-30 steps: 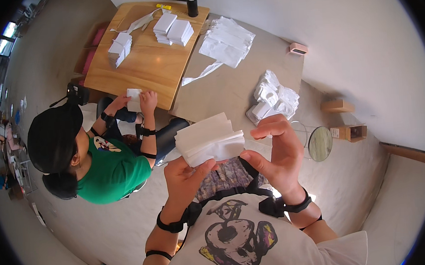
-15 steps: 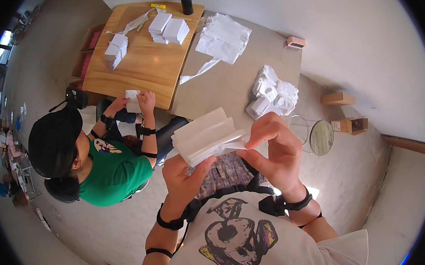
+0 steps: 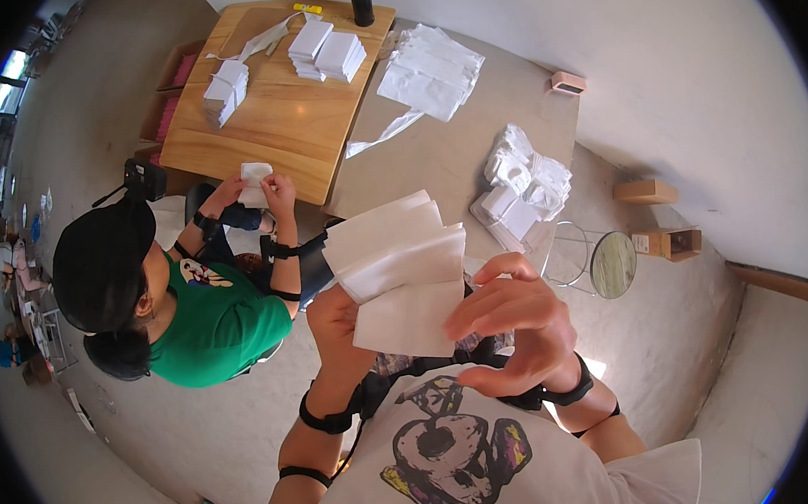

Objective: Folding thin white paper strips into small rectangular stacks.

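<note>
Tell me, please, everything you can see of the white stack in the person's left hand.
The white stack looks like thin, flexible sheets, paper or fabric; I cannot tell which. Its far edges are uneven and stepped; on the near side, a smooth, roughly square flap lies toward the person. The left hand grips its left side, holding it in mid-air. The right hand overlaps the flap's right edge; contact is unclear.

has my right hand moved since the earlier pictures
Yes: your right hand has come back toward your shirt, farther from the wooden table.
</note>
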Demonstrator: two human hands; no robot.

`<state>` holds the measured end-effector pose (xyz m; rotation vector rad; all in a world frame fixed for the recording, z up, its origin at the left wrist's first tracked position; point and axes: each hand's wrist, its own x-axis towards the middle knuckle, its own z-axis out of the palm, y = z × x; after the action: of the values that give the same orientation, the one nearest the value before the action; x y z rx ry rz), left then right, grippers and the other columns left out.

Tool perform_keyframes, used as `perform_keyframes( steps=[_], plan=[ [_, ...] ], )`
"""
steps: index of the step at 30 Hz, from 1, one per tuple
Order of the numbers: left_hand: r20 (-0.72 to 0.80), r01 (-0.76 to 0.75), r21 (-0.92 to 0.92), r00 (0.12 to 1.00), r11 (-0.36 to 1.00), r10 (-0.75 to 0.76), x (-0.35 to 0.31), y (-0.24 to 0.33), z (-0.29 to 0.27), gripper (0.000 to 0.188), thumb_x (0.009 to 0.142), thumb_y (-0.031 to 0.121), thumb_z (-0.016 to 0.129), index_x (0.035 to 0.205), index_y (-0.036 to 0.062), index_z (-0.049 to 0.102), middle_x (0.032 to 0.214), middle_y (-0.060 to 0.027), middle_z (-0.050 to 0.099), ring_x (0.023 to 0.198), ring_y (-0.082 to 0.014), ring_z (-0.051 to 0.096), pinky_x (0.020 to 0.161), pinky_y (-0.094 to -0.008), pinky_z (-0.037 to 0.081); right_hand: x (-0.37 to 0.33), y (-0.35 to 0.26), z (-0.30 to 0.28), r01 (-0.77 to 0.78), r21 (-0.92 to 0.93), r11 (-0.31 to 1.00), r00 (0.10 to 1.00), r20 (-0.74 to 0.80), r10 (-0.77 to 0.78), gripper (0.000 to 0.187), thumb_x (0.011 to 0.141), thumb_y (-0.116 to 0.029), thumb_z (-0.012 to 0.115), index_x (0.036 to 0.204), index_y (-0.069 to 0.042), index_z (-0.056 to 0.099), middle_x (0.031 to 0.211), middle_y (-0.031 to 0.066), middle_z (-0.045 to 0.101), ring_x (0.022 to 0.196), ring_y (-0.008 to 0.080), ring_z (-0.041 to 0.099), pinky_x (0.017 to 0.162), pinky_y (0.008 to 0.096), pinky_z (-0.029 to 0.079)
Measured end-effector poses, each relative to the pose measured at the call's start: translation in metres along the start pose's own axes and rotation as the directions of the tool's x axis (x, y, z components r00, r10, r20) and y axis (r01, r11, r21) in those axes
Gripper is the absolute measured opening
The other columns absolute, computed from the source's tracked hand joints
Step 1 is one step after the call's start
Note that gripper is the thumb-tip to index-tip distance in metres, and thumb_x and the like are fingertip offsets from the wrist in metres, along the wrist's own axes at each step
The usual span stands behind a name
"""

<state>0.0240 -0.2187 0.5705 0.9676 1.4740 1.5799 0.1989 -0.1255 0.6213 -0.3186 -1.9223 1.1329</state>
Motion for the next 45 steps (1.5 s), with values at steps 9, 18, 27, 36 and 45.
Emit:
perform_keyframes(
  steps=[9, 18, 27, 36, 45],
  plan=[
    [0.063, -0.264, 0.201, 0.965, 0.943, 0.256, 0.003, -0.004, -0.001, 0.025, 0.072, 0.006, 0.074, 0.095, -0.0009, 0.070, 0.091, -0.0118, 0.071, 0.077, -0.0205, 0.069, 0.069, -0.0259, 0.050, 0.020, -0.004, -0.010, -0.108, -0.326, 0.939, 0.978, -0.206, 0.041, 0.033, 0.062, 0.002, 0.079, 0.093, -0.004, 0.069, 0.084, 0.0064, 0.055, 0.072, 0.0192, 0.051, 0.060, 0.0291, 0.041],
    [-0.004, -0.249, 0.148, 0.968, 0.957, 0.252, 0.001, -0.006, 0.004, 0.027, 0.071, 0.008, 0.075, 0.096, -0.0011, 0.069, 0.091, -0.0119, 0.071, 0.078, -0.0204, 0.069, 0.069, -0.0260, 0.050, 0.013, 0.000, -0.012, 0.040, -0.288, 0.957, 0.989, -0.123, -0.079, 0.031, 0.056, 0.006, 0.071, 0.084, -0.009, 0.071, 0.089, 0.0049, 0.058, 0.075, 0.0203, 0.053, 0.063, 0.0303, 0.042],
    [0.005, -0.203, 0.072, 0.979, 0.977, 0.203, 0.004, -0.011, 0.001, 0.028, 0.070, 0.010, 0.078, 0.094, -0.0021, 0.069, 0.086, -0.0105, 0.071, 0.073, -0.0168, 0.067, 0.065, -0.0248, 0.049, 0.007, 0.000, -0.012, 0.147, -0.281, 0.948, 0.989, 0.032, -0.143, 0.024, 0.064, 0.001, 0.073, 0.086, -0.006, 0.066, 0.087, 0.0055, 0.067, 0.078, 0.0205, 0.061, 0.067, 0.0295, 0.040],
    [0.112, -0.339, 0.287, 0.941, 0.896, 0.320, 0.008, -0.005, -0.005, 0.025, 0.070, 0.006, 0.074, 0.094, 0.0001, 0.070, 0.086, -0.0133, 0.070, 0.072, -0.0233, 0.068, 0.064, -0.0264, 0.050, 0.026, -0.006, -0.012, -0.174, -0.323, 0.930, 0.974, -0.198, 0.113, 0.042, 0.061, -0.005, 0.082, 0.102, -0.004, 0.069, 0.086, 0.0054, 0.055, 0.072, 0.0186, 0.049, 0.063, 0.0293, 0.040],
    [0.100, -0.227, 0.132, 0.971, 0.965, 0.215, 0.007, -0.012, -0.006, 0.023, 0.072, 0.004, 0.070, 0.094, -0.0017, 0.069, 0.086, -0.0150, 0.069, 0.074, -0.0262, 0.069, 0.067, -0.0270, 0.050, 0.017, 0.002, -0.011, 0.059, -0.389, 0.919, 0.995, -0.052, -0.086, 0.034, 0.053, 0.003, 0.072, 0.083, -0.011, 0.071, 0.091, 0.0037, 0.058, 0.078, 0.0209, 0.052, 0.067, 0.0308, 0.038]
  ],
)
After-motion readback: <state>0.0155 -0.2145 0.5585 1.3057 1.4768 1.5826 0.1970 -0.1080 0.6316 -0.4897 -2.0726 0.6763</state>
